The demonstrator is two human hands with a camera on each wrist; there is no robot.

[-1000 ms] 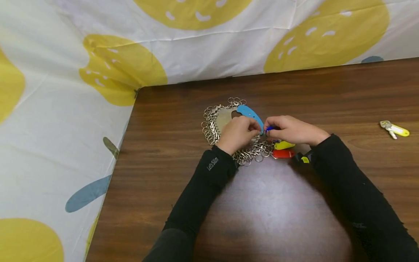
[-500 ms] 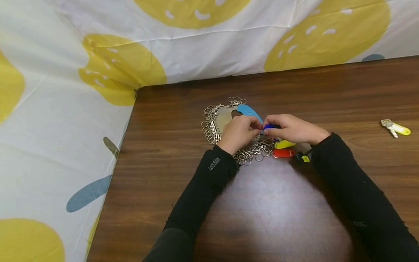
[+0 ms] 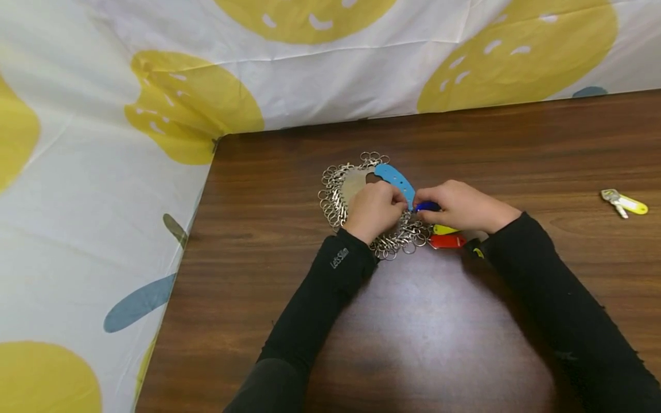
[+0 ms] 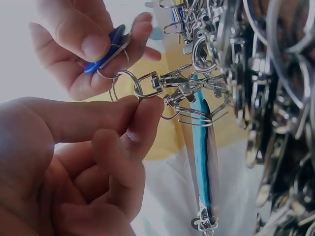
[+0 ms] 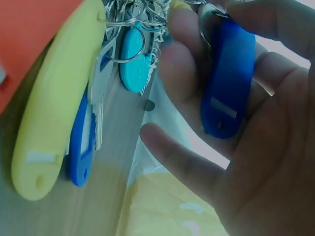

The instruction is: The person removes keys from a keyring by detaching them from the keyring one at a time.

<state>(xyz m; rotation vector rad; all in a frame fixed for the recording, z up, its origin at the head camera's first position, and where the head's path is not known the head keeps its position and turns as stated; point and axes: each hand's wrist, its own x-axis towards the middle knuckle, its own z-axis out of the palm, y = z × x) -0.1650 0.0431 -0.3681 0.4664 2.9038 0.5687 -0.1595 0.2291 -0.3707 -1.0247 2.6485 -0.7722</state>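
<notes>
My left hand [image 3: 374, 209] pinches a small metal ring [image 4: 130, 81] between thumb and index finger. That ring joins a silver swivel snap hook [image 4: 170, 78] hanging from a flat metal plate [image 3: 353, 186] with a light-blue handle [image 3: 396, 178]. Just to the right, my right hand [image 3: 459, 203] holds a dark-blue key tag [image 5: 229, 83] by its ring end; the tag lies against the fingers. A wire loop on this tag meets the ring at my left fingertips; whether they are linked I cannot tell. Part of the plate is hidden behind my left hand.
Many hooks and rings [image 3: 330, 198] fringe the plate. A yellow tag [image 5: 54, 108], a red tag [image 3: 446, 241] and another blue tag [image 5: 81, 142] with a key hang close by. A key with a yellow tag [image 3: 634, 205] lies far right. A patterned cloth [image 3: 335, 80] borders the table.
Both hands stay at the plate's right side. The fingertips came together half a second ago and now stand slightly apart. The blue tag has turned a little in my right hand.
</notes>
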